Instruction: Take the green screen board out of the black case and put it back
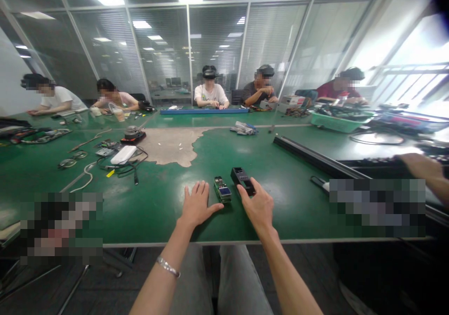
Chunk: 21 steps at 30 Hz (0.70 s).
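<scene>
My left hand (197, 203) lies flat on the green tabletop with its fingers stretched and thumb out to the right. Just beyond that thumb is a green circuit board (222, 190) with a small dark-blue screen, lying on the table. To its right, my right hand (257, 202) grips the near end of a black plastic casing (242, 178), thumb on the left side and fingers on the right. The casing has a rectangular window and several small openings. Board and casing are apart from each other.
On the left lie a white power bank (123, 154), cables and glasses (72, 159). A long black rail (315, 158) stretches across the right side, near a co-worker's hand (423, 166). Grey gloves (243, 128) and a green basket (338, 121) sit farther back. Several people work around the table.
</scene>
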### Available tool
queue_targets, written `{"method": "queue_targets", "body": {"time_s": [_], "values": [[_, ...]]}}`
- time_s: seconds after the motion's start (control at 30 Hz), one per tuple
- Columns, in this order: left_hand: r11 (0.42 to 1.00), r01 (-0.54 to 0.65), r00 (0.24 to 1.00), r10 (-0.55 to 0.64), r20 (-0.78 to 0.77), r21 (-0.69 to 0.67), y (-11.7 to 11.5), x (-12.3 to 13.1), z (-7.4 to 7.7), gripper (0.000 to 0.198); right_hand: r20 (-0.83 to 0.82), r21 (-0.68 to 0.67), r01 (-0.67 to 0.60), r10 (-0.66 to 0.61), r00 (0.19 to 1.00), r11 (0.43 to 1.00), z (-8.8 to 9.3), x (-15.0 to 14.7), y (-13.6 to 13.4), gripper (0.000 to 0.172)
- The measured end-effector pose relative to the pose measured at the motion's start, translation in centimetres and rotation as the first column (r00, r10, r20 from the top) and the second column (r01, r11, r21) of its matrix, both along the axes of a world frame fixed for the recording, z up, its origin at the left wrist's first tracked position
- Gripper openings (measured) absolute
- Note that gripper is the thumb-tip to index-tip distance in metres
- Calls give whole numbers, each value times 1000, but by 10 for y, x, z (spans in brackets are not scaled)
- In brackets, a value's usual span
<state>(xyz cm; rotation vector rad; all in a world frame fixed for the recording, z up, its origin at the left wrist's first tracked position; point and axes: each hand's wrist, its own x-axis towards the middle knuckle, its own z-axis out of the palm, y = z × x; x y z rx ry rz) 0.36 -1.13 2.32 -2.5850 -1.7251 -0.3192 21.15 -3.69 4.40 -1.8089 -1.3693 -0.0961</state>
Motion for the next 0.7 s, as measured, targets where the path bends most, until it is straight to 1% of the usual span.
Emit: {"method": "queue_targets", "body": {"time_s": [0.13,0.27,0.47,0.63,0.7], "values": [[1000,-8,1000,8,13,-4,1,0,-1,96,25,-48,17,-16,1000,999,-21,11,-5,61],[1000,-14,1000,14,16,-18,1,1,-2,96,30,-53,5,-3,1000,999,-31,12,-6,61],[1000,-17,1000,17,11,-16,1,1,-2,95,69,3,-37,37,997,999,-38,10,-7,63],[1000,-9,1000,9,28,1,1,2,-2,97,70,45,-52,49,996,998,-39,11,-8,73],[1000,-8,1000,7,27,2,1,2,-2,96,60,60,-55,52,997,997,-38,11,-8,70]]}}
